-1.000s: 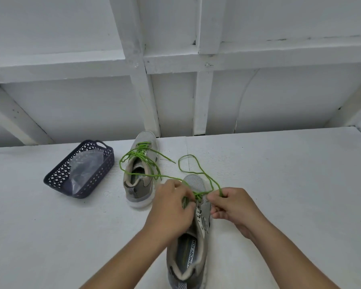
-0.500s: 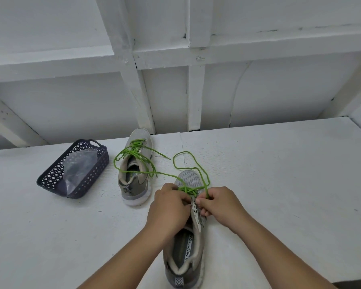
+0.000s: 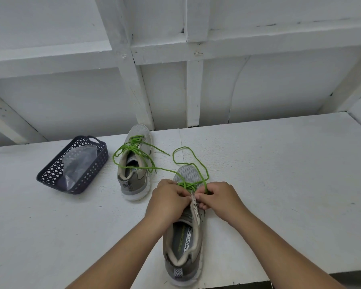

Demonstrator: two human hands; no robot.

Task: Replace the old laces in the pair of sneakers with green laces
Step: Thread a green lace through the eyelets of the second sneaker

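A grey sneaker (image 3: 184, 253) lies in front of me, toe pointing away, with a green lace (image 3: 193, 158) threaded through its front eyelets. My left hand (image 3: 168, 198) grips the sneaker's left eyelet flap, fingers curled. My right hand (image 3: 220, 198) pinches the green lace at the right eyelet row. The lace's loose lengths loop over the toe and trail left. A second grey sneaker (image 3: 133, 167) stands further back on the left, laced in green (image 3: 133, 150) with its ends lying loose.
A dark perforated plastic basket (image 3: 50, 174) holding a clear plastic bag (image 3: 76, 163) sits at the left of the white table (image 3: 279, 174). A white framed wall rises behind. The table's front edge runs just below the near sneaker's heel.
Both hands have drawn closer together at the near sneaker's eyelets. The lace loop above the toe has shortened as the right hand moved in toward the shoe.
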